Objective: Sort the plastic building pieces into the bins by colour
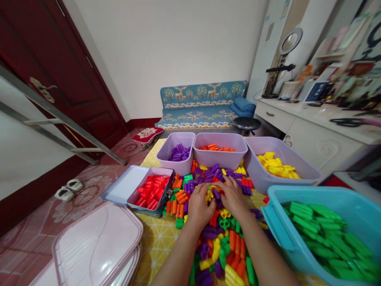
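Loose plastic tube blocks in purple, orange, yellow, green and red lie heaped on the table, many joined in rows. My left hand is at the middle of the heap, its fingers curled against a cluster of yellow tube blocks. Opposite it, my right hand reaches over the heap with fingers apart, its thumb side close to the same cluster. A purple tube block shows between the two hands. Some fingertips are hidden among the blocks.
Sorted blocks fill a purple-block bin, an orange-block bin, a yellow-block bin, a blue green-block tub and a hinged red-block case. Pale lids are stacked at left. A ladder leans beyond.
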Motion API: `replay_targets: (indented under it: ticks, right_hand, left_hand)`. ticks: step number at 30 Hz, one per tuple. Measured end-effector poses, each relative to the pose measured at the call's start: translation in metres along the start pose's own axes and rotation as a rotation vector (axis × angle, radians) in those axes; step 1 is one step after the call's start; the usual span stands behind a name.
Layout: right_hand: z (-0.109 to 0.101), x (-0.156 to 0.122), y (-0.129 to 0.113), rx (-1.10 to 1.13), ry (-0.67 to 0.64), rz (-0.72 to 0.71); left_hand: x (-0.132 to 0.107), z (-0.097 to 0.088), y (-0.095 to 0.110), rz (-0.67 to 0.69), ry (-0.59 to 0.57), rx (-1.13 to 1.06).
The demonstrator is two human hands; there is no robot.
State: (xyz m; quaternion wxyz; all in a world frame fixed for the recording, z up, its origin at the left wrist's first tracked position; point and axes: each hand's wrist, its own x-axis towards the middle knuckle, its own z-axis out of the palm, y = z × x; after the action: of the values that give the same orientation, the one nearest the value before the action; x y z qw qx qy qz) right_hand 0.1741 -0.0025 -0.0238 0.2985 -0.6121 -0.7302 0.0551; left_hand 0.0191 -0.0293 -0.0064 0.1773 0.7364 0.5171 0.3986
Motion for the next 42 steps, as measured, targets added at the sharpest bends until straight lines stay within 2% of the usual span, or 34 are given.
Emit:
replay_targets:
  ticks: [4, 9, 15, 19, 22, 27, 33, 42]
  right_hand:
    - [-0.005, 0.000, -0.009, 0.178, 0.105, 0.010]
    - [-0.013, -0.013, -0.027, 0.457, 0.069, 0.126]
    - [-0.011, -0.024, -0.030, 0.524, 0.077, 0.197]
    - [-0.010, -0.026, -0.026, 0.559, 0.076, 0.142]
    - [-0.012, -0.027, -0.027, 0.580, 0.070, 0.114]
    - [-0.015, -0.029, -0.030, 0.651, 0.077, 0.234]
    - [-0.011, -0.031, -0.030, 0.777, 0.140, 0.358]
    - [-0.025, -0.029, -0.033, 0.802, 0.133, 0.385]
  left_hand:
    - [0.000, 0.001, 0.000, 0.018, 0.012, -0.015]
    - [0.000, 0.001, -0.002, 0.008, 0.013, -0.053]
    - [0.001, 0.000, -0.003, -0.010, -0.003, -0.123]
    - [0.001, 0.001, -0.006, 0.011, 0.068, -0.190]
    - [0.001, 0.002, -0.009, -0.005, 0.075, -0.182]
    - [-0.001, 0.002, -0.008, -0.102, 0.063, -0.145]
    - [-0.001, 0.001, -0.005, -0.118, 0.039, -0.163]
    - [-0.001, -0.005, 0.005, -0.117, 0.088, -0.216]
